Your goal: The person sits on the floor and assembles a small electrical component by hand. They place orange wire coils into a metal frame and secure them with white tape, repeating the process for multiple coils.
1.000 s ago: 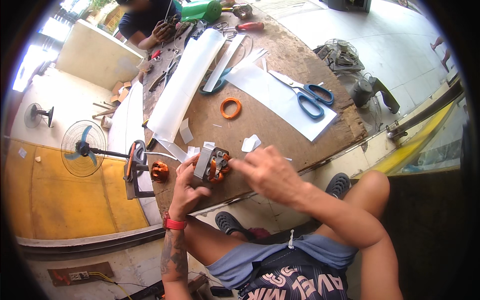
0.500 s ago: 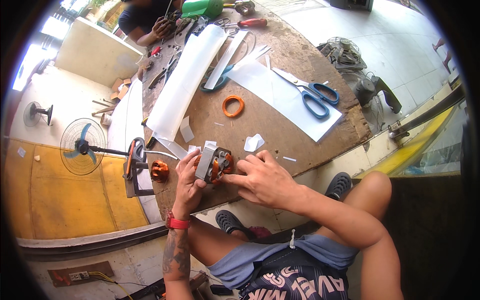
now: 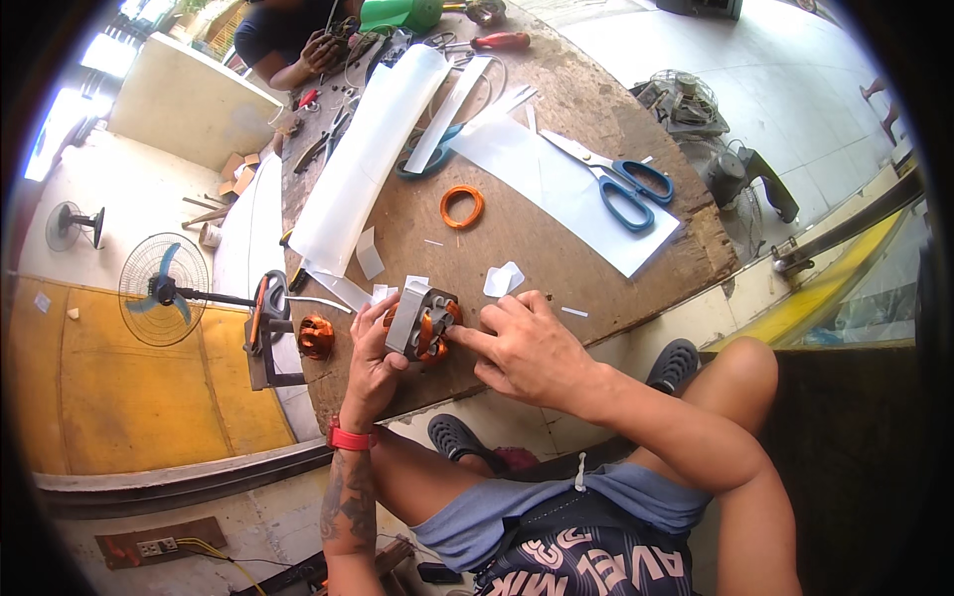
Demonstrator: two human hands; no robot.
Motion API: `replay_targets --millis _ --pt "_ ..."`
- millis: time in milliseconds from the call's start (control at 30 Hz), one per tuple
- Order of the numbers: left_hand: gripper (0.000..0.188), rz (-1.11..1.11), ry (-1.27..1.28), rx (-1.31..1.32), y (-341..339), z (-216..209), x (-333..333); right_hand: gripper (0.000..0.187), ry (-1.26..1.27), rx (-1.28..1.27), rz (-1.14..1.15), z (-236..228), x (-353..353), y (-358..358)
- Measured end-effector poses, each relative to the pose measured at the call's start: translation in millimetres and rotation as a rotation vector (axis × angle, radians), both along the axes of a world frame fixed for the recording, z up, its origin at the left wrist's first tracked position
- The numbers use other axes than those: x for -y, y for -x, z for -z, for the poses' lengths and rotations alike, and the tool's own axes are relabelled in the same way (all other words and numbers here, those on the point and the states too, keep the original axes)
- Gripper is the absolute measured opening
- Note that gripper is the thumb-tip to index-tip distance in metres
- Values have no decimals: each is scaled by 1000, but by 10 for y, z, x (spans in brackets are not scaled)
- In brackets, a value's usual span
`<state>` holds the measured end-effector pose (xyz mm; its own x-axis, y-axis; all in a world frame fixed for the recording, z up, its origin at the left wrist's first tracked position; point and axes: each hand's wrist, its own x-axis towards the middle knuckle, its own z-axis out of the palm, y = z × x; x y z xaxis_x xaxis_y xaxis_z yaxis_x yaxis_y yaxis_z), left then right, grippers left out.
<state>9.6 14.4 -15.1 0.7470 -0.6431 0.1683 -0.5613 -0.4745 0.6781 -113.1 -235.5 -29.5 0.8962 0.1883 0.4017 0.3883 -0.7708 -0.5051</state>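
Observation:
My left hand (image 3: 370, 370) is closed around the left side of a motor stator (image 3: 405, 323), a grey laminated metal block with orange copper windings. The stator is held above the near edge of the wooden table. From the right, my right hand (image 3: 535, 350) reaches in with its index finger stretched out, the tip touching the stator's inner side by the windings. Its other fingers are loosely bent, with nothing visible in them. Small white paper pieces (image 3: 504, 280) lie just beyond. Farther back rests a loose ring of orange copper wire (image 3: 461, 208).
Another copper-wound part (image 3: 316, 338) sits at the table's left edge. Blue-handled scissors (image 3: 628, 196) lie on a white sheet (image 3: 586, 230), beside a rolled translucent sheet (image 3: 370, 164). A red-handled screwdriver (image 3: 500, 42) is at the back, where another person's hand (image 3: 318, 52) works. Fan parts (image 3: 686, 104) stand right.
My right index finger has shifted slightly up along the stator's inner side. The stator has tilted a little in my left hand, which keeps its hold.

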Motion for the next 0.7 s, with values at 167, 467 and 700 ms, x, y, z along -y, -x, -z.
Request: replay_targets --millis 167,467,700 --pt "88 44 -35 -33 -16 -80 -1 38 11 42 -1 1 -4 -22" --pt "85 68 -58 87 -30 -46 18 28 43 58 6 -24 -4 -49" --pt "85 44 -55 53 -2 -56 21 32 -616 -262 -41 -132 242 1"
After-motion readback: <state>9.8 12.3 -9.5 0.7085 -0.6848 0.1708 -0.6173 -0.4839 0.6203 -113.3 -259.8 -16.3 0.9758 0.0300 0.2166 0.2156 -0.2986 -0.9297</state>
